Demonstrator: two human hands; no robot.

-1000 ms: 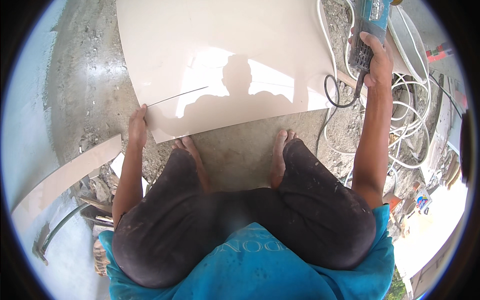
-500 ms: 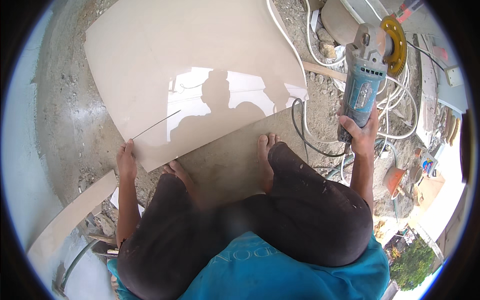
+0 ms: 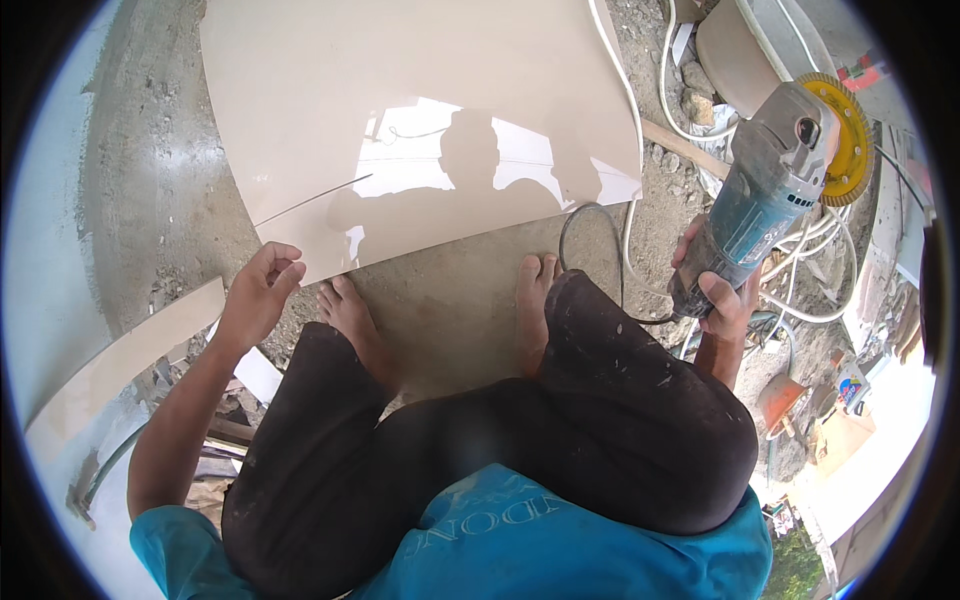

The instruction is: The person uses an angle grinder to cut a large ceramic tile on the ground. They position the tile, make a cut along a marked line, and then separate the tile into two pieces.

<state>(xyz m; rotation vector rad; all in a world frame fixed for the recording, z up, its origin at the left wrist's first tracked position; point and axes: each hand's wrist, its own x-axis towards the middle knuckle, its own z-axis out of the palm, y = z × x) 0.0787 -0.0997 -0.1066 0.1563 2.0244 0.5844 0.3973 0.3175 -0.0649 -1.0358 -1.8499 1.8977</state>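
teal grinder (image 3: 752, 215), one, in right hand (image 3: 730, 305); one yellow disc (image 3: 848, 142), one slab (image 3: 310, 70).

1. Your large-format tile (image 3: 310, 70): glossy, smooth, mirror-like toward its near edge.
2. Your angle grinder (image 3: 745, 225): dusty teal plastic body, dull grey metal gear head (image 3: 785, 125).
3. Its cutting disc (image 3: 851, 140): yellow, matt metal.
4. Cable (image 3: 626, 80) along the tile's right edge: smooth white plastic.
5. Your trousers (image 3: 640, 420): matt dark cloth, dust-marked.
6. Ground (image 3: 165, 190) beyond the tile's left edge: rough, gritty.
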